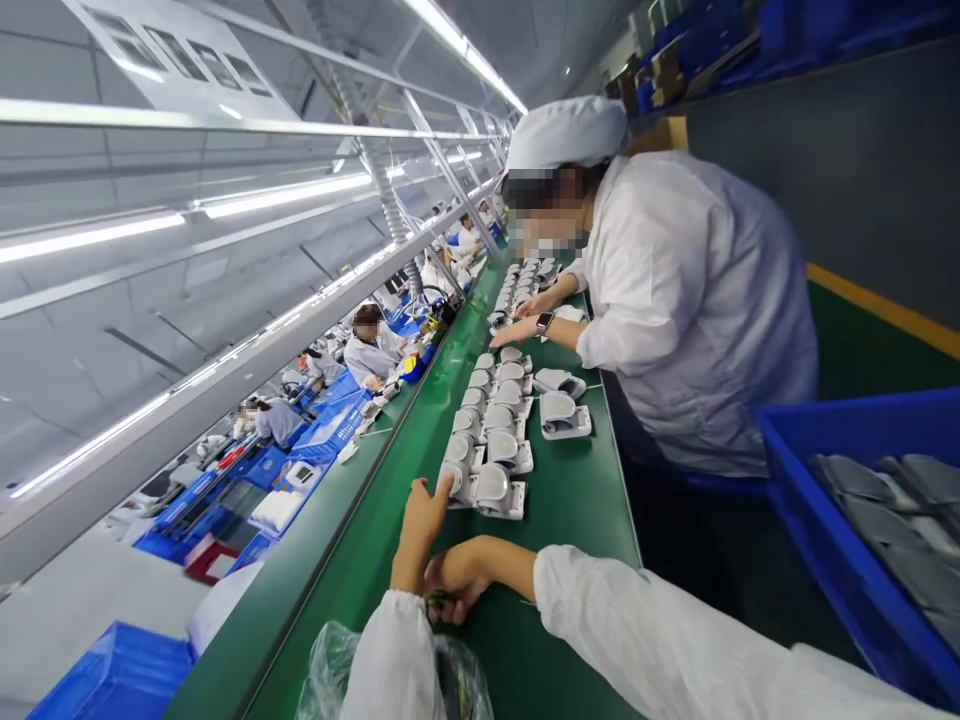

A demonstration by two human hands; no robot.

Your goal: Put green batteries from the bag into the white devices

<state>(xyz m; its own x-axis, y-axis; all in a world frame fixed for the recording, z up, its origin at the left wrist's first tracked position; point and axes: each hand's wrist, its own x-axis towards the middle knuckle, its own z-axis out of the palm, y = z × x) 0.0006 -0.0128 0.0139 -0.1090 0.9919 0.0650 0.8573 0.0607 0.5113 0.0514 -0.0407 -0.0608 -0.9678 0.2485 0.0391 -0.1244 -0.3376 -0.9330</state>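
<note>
My left hand (421, 522) reaches over the green work surface (581, 500), thumb and finger stretched apart. Its thumb is at the edge of the nearest grey-white plastic housing (457, 482) in the left row; firm contact is hard to tell. Below it, my right hand (459, 578) curls its fingers round a small dark green piece, mostly hidden. Under my left sleeve lies a clear plastic bag (330, 665) with dark items inside. Two rows of similar housings (501, 450) run away from me, each with a rounded flap on a flat base.
Two more housings (564, 415) sit right of the rows. Opposite the far housings, a co-worker (675, 300) in white leans over them, both hands on the line. A blue bin (817, 540) with grey parts stands at right. A metal frame (247, 350) runs along the left.
</note>
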